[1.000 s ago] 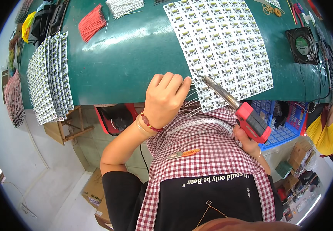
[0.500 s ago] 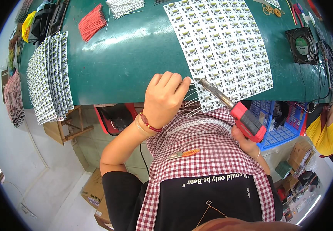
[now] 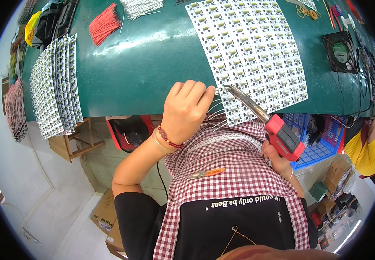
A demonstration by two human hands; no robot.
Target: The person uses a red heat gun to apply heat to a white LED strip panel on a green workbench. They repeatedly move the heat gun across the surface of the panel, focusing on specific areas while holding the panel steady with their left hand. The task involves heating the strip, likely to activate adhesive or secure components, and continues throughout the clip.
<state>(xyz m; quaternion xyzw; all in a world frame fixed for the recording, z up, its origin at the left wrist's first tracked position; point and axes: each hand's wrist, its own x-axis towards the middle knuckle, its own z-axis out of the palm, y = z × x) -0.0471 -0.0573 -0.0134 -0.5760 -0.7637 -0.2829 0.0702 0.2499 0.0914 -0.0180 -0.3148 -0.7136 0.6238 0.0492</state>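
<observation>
My left hand (image 3: pixel 187 104) is closed in a pinch at the near left edge of a large white circuit board panel (image 3: pixel 256 52). A short bit of white wire shows between its fingertips and the board. Several white wires (image 3: pixel 215 115) stick out from the same edge, just below that hand. My right hand (image 3: pixel 278 160) grips a red and black soldering iron (image 3: pixel 285 138), partly hidden behind its handle. The iron's dark tip rests over the panel's left edge, a little right of my left fingertips. Rows of small components cover the panel.
Stacked circuit board panels (image 3: pixel 55 86) lie on the green table (image 3: pixel 144 56) at left. Red wires (image 3: pixel 103 25) and white wires (image 3: pixel 142 8) lie at the back. A black fan (image 3: pixel 340 51) stands at right. Blue crates (image 3: pixel 313 156) sit below the table's edge.
The soldering iron and my right hand have shifted slightly to the right, taking the tip a little away from my left fingertips. My left hand has barely moved.
</observation>
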